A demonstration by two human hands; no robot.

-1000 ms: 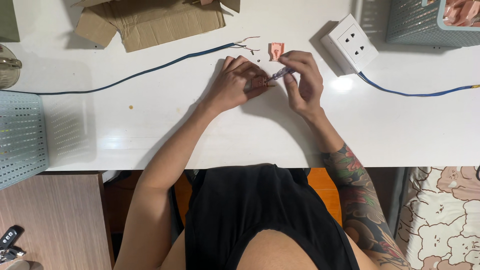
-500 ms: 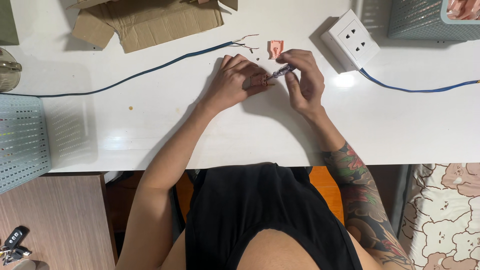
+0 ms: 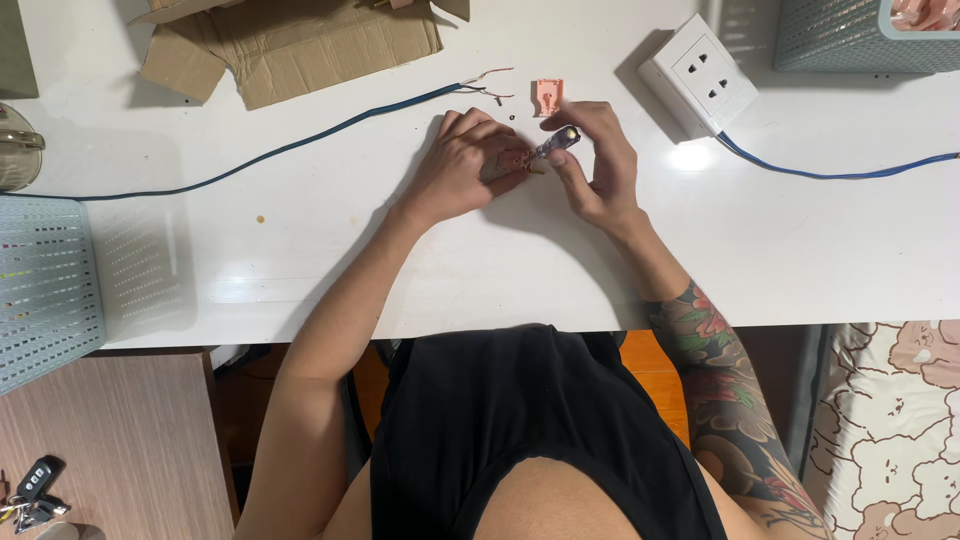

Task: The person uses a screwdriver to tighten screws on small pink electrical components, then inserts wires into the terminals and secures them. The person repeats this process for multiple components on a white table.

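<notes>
My left hand [image 3: 468, 160] rests on the white table [image 3: 500, 270] and pinches a small pinkish part [image 3: 515, 160] between its fingers. My right hand [image 3: 596, 165] grips a small screwdriver [image 3: 556, 143], whose tip points into that part. Just beyond the hands lies a small pink plastic piece [image 3: 548, 96]. A dark blue cable [image 3: 300, 143] with bared wire ends [image 3: 490, 85] runs from the left toward my left hand. A tiny dark screw lies beside the wire ends.
A white wall socket block [image 3: 698, 76] with a blue cable [image 3: 830, 172] sits at the right. Torn cardboard [image 3: 290, 40] lies at the back left. Mesh baskets stand at the left edge [image 3: 45, 285] and back right [image 3: 850, 35]. Keys [image 3: 30, 490] lie on a wooden surface.
Both hands stay together at the same spot on the table; my right hand has turned slightly, raising the screwdriver handle toward the camera. The view shifted a little.
</notes>
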